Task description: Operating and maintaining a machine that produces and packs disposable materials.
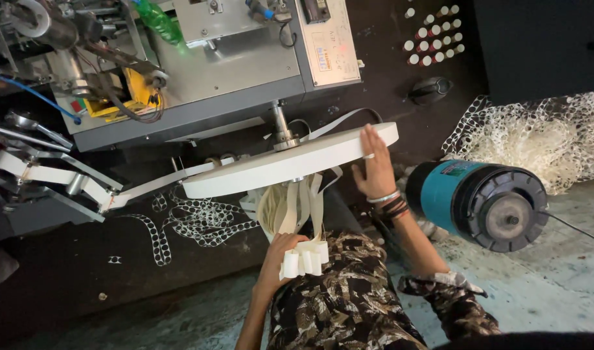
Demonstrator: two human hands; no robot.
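The left hand is clenched around a folded bundle of white strip over the lap. The right hand, fingers spread flat, presses the rim of the big white tape reel on the grey machine. Punched scrap litters the stained concrete floor beside a teal motor.

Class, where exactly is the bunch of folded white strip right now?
In the head view, the folded white strip sits low at centre, gripped in the left hand, just below the large white reel.
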